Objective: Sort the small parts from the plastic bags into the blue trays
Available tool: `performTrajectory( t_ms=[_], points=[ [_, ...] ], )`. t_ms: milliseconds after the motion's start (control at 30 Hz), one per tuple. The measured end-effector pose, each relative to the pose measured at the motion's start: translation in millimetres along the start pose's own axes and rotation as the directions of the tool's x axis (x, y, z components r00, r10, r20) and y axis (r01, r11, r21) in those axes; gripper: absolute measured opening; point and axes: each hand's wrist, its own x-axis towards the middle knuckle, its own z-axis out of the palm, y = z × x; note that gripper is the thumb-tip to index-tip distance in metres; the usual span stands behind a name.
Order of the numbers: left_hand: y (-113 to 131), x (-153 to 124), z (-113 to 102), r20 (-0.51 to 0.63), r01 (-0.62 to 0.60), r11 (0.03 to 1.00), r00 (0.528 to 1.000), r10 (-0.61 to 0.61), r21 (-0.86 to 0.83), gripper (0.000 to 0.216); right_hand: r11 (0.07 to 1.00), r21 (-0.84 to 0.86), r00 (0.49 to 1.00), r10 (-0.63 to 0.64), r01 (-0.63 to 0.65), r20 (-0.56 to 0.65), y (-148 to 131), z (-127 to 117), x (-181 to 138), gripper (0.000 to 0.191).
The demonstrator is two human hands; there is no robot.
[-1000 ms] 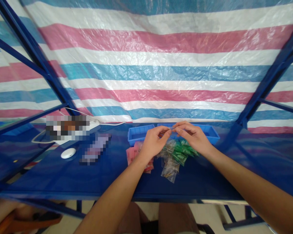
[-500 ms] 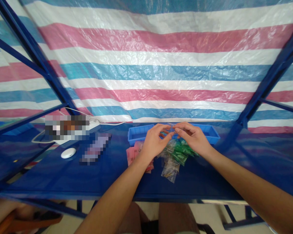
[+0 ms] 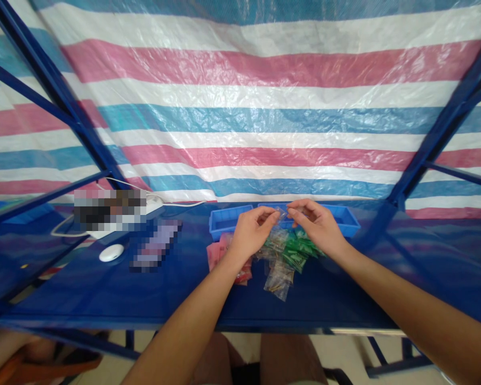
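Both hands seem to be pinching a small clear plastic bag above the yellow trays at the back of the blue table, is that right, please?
Not quite: the trays are blue, not yellow, as the head view shows. The left hand and right hand do pinch a small clear plastic bag above them, over the blue table.

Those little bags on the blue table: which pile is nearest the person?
The clear bags, holding small brownish parts, lie nearest the table's front edge; the green bags and the pink bags lie farther back.

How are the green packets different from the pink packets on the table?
The green packets lie under the right hand; the pink packets lie left, partly hidden behind the left hand. The green packets spread fanwise in full view, while the pink packets show only in part. Both piles rest on the blue table.
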Motion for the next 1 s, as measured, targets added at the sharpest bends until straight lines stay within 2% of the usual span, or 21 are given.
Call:
performTrajectory(
  t_ms=[200,467,667,767,833,1000],
  points=[
    [4.1,-0.7,-1.3,0.064,-0.028,1.0,0.998,0.028,-0.003,0.03,0.999,0.022,0.997,-0.031,0.029,0.077,6.1,-0.2,1.1,0.035],
    [-4.1,2.3,2.3,-0.037,-0.045,0.991,0.999,0.04,-0.128,0.03,0.996,0.088,0.989,0.013,-0.026,0.145,9.1,2.0,2.3,0.039],
    [2.4,2.3,-0.4,-0.181,-0.14,0.985,0.971,0.156,0.1,0.018,0.998,0.05,0.998,0.046,-0.048,0.03,10.4,-3.3,4.1,0.039],
    [7.1,0.9,-2.1,-0.136,-0.178,0.968,0.97,0.203,0.176,0.014,1.0,0.002,0.998,0.023,-0.023,-0.059,12.3,-5.6,5.3,0.042],
    [9.6,-0.4,-2.1,-0.077,-0.169,0.968,0.98,0.185,0.184,0.017,1.0,-0.001,0.997,-0.004,0.004,-0.079,13.8,-5.2,5.2,0.043],
    [9.4,-2.3,-0.1,0.036,-0.094,0.989,0.995,0.091,0.113,0.03,1.0,0.022,0.999,-0.007,0.006,0.038,11.8,-0.9,1.2,0.045]
  ],
)
